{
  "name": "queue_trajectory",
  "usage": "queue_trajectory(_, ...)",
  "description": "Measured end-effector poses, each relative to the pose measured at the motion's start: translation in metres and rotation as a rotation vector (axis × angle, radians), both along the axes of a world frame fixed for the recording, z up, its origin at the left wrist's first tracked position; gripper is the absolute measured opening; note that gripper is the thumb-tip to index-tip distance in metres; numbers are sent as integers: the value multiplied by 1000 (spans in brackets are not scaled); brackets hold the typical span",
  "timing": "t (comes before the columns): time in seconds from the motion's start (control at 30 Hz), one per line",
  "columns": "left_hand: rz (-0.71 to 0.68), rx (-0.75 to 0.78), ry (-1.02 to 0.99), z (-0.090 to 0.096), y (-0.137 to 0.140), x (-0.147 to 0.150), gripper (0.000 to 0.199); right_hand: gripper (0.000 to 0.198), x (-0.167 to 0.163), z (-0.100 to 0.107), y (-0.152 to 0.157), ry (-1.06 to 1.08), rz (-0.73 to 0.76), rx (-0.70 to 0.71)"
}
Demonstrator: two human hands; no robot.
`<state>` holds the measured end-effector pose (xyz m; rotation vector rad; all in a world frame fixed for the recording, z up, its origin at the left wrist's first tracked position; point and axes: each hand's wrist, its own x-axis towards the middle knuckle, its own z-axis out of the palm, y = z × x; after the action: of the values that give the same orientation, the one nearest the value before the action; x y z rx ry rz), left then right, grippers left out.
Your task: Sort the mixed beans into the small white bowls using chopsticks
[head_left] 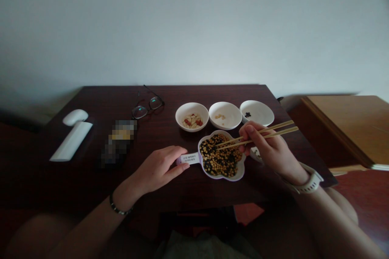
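Observation:
My left hand (165,166) grips the labelled handle of a scalloped white dish (240,174) with a lilac rim. Black and yellow beans (223,161) cover most of its inside. Wooden chopsticks (281,128) are held in my right hand (270,145), their tips among the beans. Behind the dish stand three white bowls in a row: the left bowl (192,107) holds pale slices and red pieces, the middle bowl (225,106) a few yellow bits, the right bowl (261,109) a few black beans. Another bowl (255,154) is mostly hidden under my right hand.
Eyeglasses (148,107) rest on the dark table (170,93) toward the back. A blurred-out dark item (118,143) lies left of centre. Farther left are a white long object (72,141) and a white rounded one (75,117). A wooden piece of furniture (349,125) stands at right.

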<state>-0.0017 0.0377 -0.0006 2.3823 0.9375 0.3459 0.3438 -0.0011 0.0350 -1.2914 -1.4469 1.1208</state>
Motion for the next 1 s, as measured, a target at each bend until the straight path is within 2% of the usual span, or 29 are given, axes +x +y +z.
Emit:
queue_trajectory(0.37,-12,16,29,-2,0,1,23,40,5,1,0,7,-58,11)
queue_trajectory(0.8,-18,26,27,-3,-1,0,23,41,0,0,0,-43,-8,35)
queue_trajectory(1.0,-15,20,37,-1,-1,1,23,41,3,5,0,66,-48,36)
